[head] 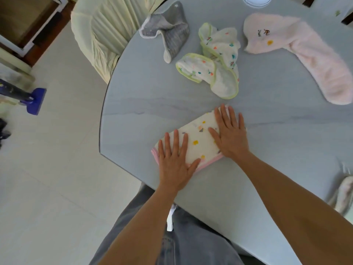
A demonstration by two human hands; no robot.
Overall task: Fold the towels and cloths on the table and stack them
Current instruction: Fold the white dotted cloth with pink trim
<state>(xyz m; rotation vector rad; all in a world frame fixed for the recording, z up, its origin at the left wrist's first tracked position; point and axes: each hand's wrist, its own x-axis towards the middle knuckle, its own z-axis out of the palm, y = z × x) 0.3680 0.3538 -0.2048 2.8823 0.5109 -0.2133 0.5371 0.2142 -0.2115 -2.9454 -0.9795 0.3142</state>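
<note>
I press both flat hands, left (174,161) and right (230,133), on the folded pink-edged white printed cloth (196,142) near the surface's (152,100) front edge; three crumpled cloths remain unfolded.

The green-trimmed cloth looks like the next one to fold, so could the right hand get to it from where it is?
Probably yes: the right hand lies flat on the pink-trimmed cloth, and only bare table separates it from the green-trimmed cloth.

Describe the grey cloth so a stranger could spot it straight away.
Start at the grey-blue table and look to its far edge, beside the cream chair. The grey cloth lies crumpled there, left of the green-trimmed cloth. It alone is grey, with white edging.
</note>
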